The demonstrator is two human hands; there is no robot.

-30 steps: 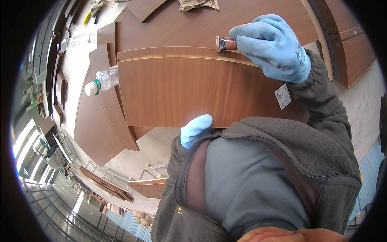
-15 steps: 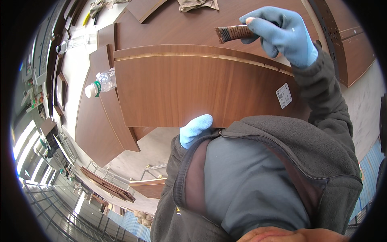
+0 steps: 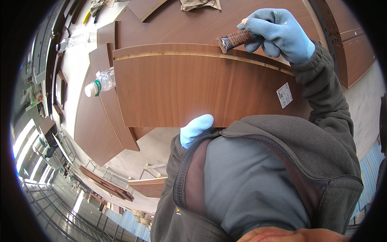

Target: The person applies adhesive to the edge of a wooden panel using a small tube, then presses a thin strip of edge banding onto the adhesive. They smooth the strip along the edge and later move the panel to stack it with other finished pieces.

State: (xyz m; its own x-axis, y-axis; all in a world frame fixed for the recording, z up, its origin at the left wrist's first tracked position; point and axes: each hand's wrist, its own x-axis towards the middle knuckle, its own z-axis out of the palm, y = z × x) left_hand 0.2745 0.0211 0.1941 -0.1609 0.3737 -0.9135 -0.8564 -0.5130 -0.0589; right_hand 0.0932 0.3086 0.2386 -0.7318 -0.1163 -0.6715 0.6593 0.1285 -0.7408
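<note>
My right hand (image 3: pixel 278 35), in a blue knit glove, pinches a small brown tube (image 3: pixel 234 40) with a flattened, crimped end that points to the left. A fingertip shows bare through the glove. The tube is held above the far edge of a wood-grain panel (image 3: pixel 193 90), where a paler strip (image 3: pixel 181 53) runs along the edge. At the near edge of that panel is my left hand (image 3: pixel 196 130), also gloved in blue. Its fingers are mostly hidden, so its grip does not show. A white printed label (image 3: pixel 284 96) is stuck near the panel's right end.
Left of the panel lies a clear plastic bottle (image 3: pixel 100 83) with a white cap; another bottle (image 3: pixel 73 42) lies farther off. More brown panels (image 3: pixel 94 117) are beneath and around. A crumpled cloth (image 3: pixel 200 4) is at the far side. A wheeled cart (image 3: pixel 149 187) with panels stands lower left.
My right hand has tipped the tube so its crimped end is lower, closer to the panel's far edge. My left hand has stayed in place.
</note>
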